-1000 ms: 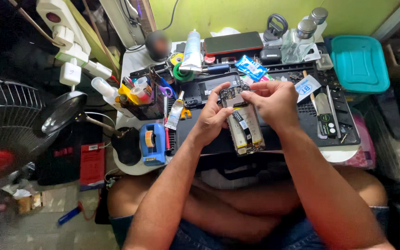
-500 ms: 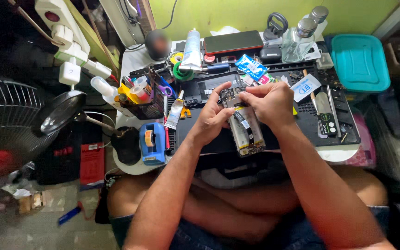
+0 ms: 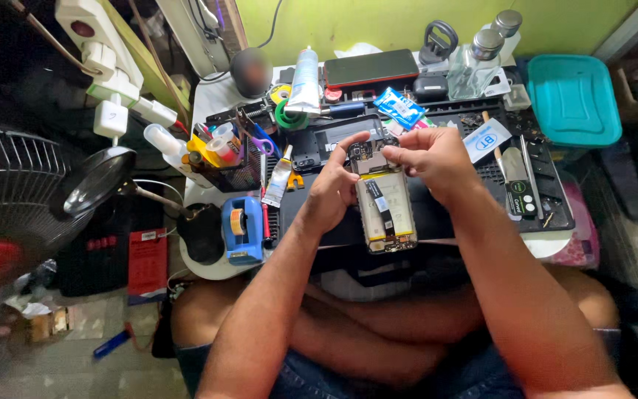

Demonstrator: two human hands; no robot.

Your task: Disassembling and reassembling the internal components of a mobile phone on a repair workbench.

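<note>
An opened smartphone with its back off shows a pale battery and a flex strip, held upright over the dark work mat. My left hand grips its left edge, thumb near the top. The fingertips of my right hand pinch at the phone's upper board area. Whether a small part sits between those fingers cannot be told. A black back cover lies on the mat just behind the phone.
Around the mat: a blue tape dispenser, a black mesh cup of tools, a white tube, a dark phone, glass bottles, a teal box, a magnifier and a fan left.
The phone and both hands have shifted slightly lower and the phone has straightened; my right fingertips stay at its top end.
</note>
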